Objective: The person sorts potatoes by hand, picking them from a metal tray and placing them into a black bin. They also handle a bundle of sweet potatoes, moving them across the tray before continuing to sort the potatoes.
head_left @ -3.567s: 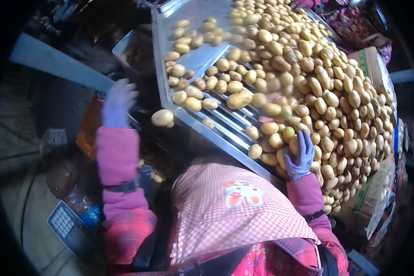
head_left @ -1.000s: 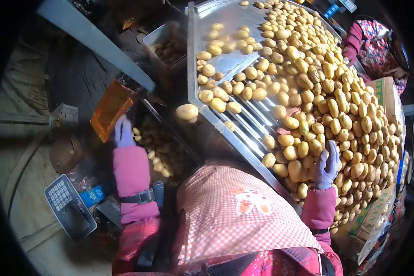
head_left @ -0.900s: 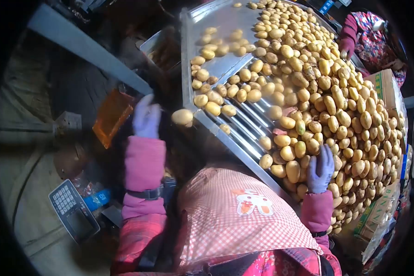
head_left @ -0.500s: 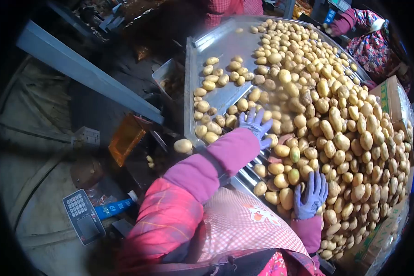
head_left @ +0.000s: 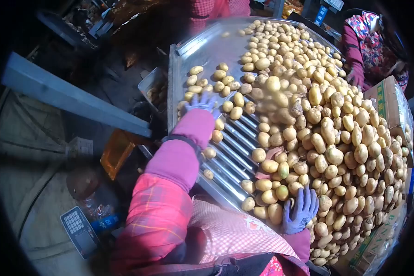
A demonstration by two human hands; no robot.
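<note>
A large heap of potatoes [head_left: 340,142] covers the right side of a metal sorting table [head_left: 204,57]. My left hand [head_left: 202,102], in a purple glove, reaches to the table's left side with fingers spread over a small group of potatoes [head_left: 202,83]. Bare metal slats [head_left: 231,171] show between this hand and the heap, with a few loose potatoes on them. Gloved too, my right hand [head_left: 301,210] rests against the near edge of the heap, fingers stretched out. A greenish potato [head_left: 283,170] and a reddish flat piece [head_left: 273,153] lie a little beyond it.
A co-worker's gloved hand [head_left: 356,77] is at the table's right edge; another person [head_left: 216,9] stands at the far end. Cardboard boxes [head_left: 387,99] line the right side. A grey beam [head_left: 73,95], an orange crate [head_left: 116,154] and a scale [head_left: 79,230] are on the left.
My left hand has moved left and away from me, and the potatoes near it have shifted off the slats. My right hand stays against the heap. The co-worker's arm has come down.
</note>
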